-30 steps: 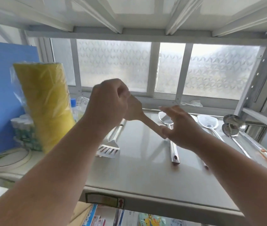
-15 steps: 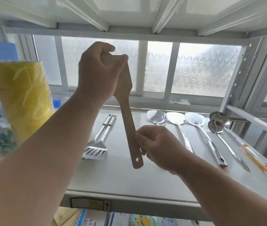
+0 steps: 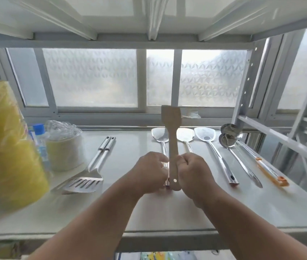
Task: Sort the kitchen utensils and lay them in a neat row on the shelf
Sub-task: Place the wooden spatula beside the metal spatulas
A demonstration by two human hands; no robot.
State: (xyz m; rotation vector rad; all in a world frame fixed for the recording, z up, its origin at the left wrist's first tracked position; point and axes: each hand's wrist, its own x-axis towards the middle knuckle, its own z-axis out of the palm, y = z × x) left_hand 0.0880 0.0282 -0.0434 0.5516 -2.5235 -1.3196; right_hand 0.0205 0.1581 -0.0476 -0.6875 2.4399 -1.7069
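A wooden spatula [image 3: 172, 132] stands upright over the middle of the white shelf [image 3: 122, 209], blade up, its holed handle end low between my hands. My left hand [image 3: 151, 173] pinches the handle from the left, and my right hand [image 3: 194, 172] grips it from the right. Behind it lie steel turners [image 3: 159, 136] in a row with bowls toward the window, then two ladles [image 3: 226, 140], one with an orange handle end. A pair of slotted steel turners [image 3: 85, 182] lies to the left, heads toward me.
A tall yellow wrapped roll [image 3: 6, 147] stands at the left, with a blue-capped bottle [image 3: 40, 136] and a white container [image 3: 64, 151] holding clear plastic behind it. The frosted window [image 3: 96, 77] closes the back; a metal rack frame [image 3: 280, 139] rises at the right.
The spatula flipped from blade held high in my left hand to standing blade up. My left hand dropped from the blade to the handle beside my right hand. The view shifted right.
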